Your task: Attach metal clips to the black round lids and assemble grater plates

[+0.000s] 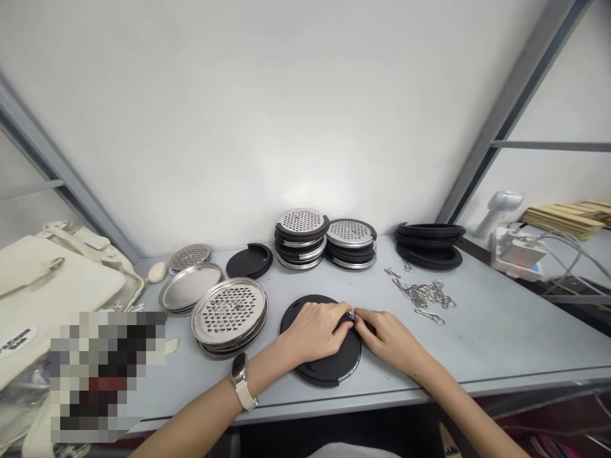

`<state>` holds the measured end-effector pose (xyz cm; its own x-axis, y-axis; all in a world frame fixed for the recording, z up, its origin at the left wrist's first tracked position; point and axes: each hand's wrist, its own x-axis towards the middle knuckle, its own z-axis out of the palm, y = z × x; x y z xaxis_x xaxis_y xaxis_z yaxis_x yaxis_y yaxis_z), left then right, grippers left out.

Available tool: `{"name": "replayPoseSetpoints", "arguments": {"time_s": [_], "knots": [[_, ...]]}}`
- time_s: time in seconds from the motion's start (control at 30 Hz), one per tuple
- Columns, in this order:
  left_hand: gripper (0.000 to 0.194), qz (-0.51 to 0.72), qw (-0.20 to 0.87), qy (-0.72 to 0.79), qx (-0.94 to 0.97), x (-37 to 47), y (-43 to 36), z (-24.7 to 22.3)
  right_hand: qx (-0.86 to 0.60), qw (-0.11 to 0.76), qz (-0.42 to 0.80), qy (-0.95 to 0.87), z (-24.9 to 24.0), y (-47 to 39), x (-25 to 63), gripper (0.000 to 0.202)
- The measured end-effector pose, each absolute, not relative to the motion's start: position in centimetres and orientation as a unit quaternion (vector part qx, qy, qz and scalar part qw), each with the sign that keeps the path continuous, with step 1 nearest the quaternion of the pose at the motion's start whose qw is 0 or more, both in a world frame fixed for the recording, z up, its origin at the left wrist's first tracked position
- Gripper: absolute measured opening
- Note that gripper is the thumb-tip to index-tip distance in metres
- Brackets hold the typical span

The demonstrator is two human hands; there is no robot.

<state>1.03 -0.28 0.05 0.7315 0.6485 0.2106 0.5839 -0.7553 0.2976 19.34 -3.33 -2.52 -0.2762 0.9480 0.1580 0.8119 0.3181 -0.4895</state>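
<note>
A black round disc [334, 369] with a shiny metal edge at its lower right lies flat near the table's front. Across its top rests my left hand [316, 329], thumb and forefinger closed at the right rim. My right hand [384, 337] meets it there, its fingertips pinched together. Between the two sets of fingertips a small shiny metal piece [351, 315] shows, mostly hidden, so its kind is unclear. Right of my hands lies a loose pile of metal snap hooks [424, 294].
Left of the disc are stacked metal grater plates [231, 315] and plain-faced metal discs [191, 286]. Behind stand two stacks of black-rimmed graters [301, 222] [351, 232], a black ring-edged disc [249, 262] and stacked black rings [429, 245]. A cream bag [62, 273] sits left, a scanner [501, 210] right.
</note>
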Motion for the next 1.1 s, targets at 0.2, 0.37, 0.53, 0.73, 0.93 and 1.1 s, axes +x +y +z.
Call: {"name": "replayPoseSetpoints", "arguments": {"time_s": [0.2, 0.37, 0.53, 0.73, 0.93, 1.1], "knots": [[0.027, 0.157, 0.104, 0.32, 0.928, 1.01, -0.28, -0.09, -0.568, 0.222, 0.16, -0.776, -2.68, -3.32, 19.37, 0.036], [0.027, 0.15, 0.103, 0.326, 0.928, 1.08, -0.24, -0.11, -0.568, 0.228, 0.164, -0.773, -2.68, -3.3, 19.27, 0.036], [0.03, 0.153, 0.106, 0.329, 0.926, 1.12, -0.16, -0.15, -0.566, 0.223, 0.152, -0.779, -2.62, -3.39, 19.22, 0.03], [0.03, 0.146, 0.1, 0.331, 0.927, 1.07, -0.15, -0.04, -0.562, 0.217, 0.148, -0.784, -2.59, -3.41, 19.34, 0.028], [0.031, 0.156, 0.097, 0.328, 0.927, 1.09, -0.06, -0.11, -0.56, 0.215, 0.145, -0.787, -2.64, -3.4, 19.41, 0.031], [0.03, 0.157, 0.093, 0.325, 0.928, 1.11, -0.03, -0.14, -0.561, 0.211, 0.141, -0.788, -2.61, -3.37, 19.41, 0.033]]}}
